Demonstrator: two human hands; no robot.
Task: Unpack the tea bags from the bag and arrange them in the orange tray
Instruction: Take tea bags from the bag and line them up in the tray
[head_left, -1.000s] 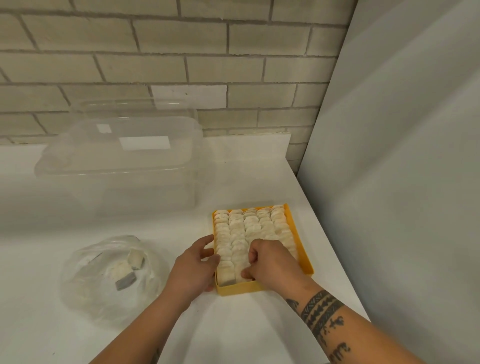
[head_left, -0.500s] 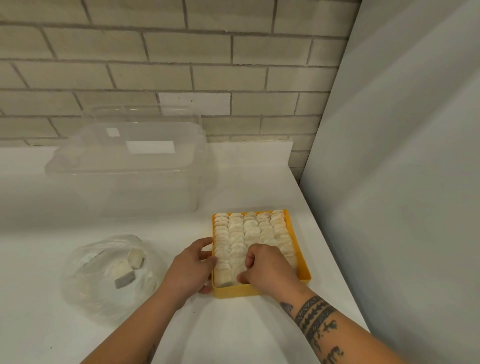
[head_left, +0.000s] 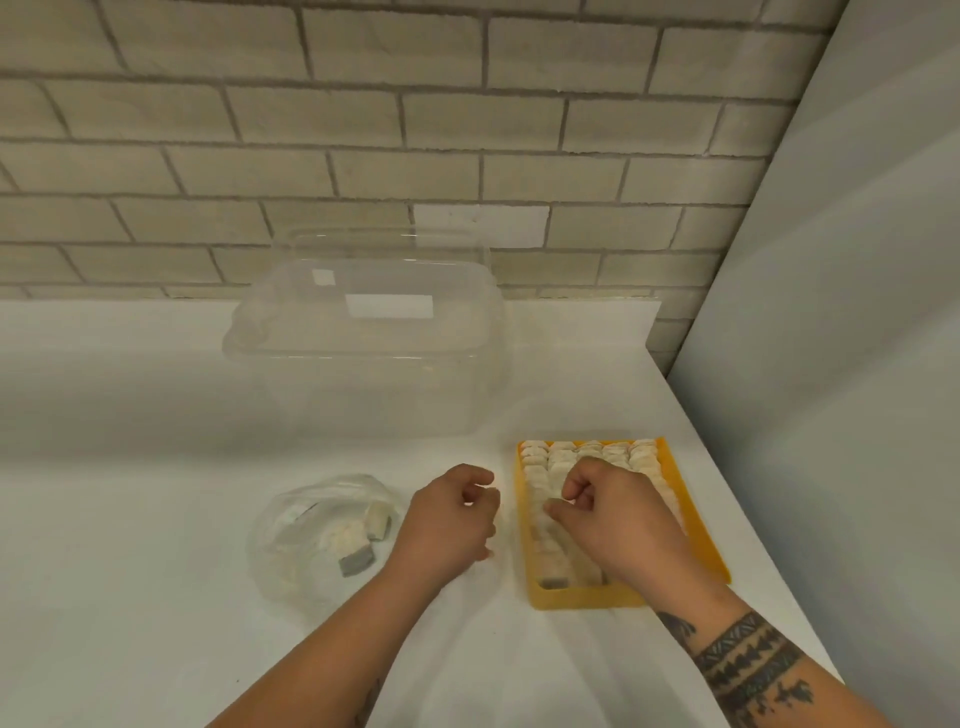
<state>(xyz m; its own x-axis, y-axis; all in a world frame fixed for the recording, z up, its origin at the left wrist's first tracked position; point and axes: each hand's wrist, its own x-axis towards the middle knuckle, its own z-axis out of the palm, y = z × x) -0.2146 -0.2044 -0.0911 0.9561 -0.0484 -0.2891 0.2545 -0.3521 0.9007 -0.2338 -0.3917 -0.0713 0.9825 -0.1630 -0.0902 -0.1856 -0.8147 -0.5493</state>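
The orange tray (head_left: 696, 525) lies on the white counter at the right, packed with rows of pale tea bags (head_left: 550, 462). My right hand (head_left: 618, 519) hovers over the tray's middle, fingers curled with the fingertips pinched together; I cannot tell if a tea bag is between them. My left hand (head_left: 447, 519) sits just left of the tray, off its rim, fingers loosely curled and holding nothing. A clear plastic bag (head_left: 291, 551) lies to the left with a few tea bags (head_left: 358, 556) inside.
A large clear plastic container (head_left: 363, 353) stands upside down behind the bag and tray, near the brick wall. A grey panel (head_left: 831, 364) rises along the counter's right edge, close to the tray.
My left hand has come off the tray's left rim and drawn back to the left. My right hand has lifted from the front rows and moved toward the tray's middle.
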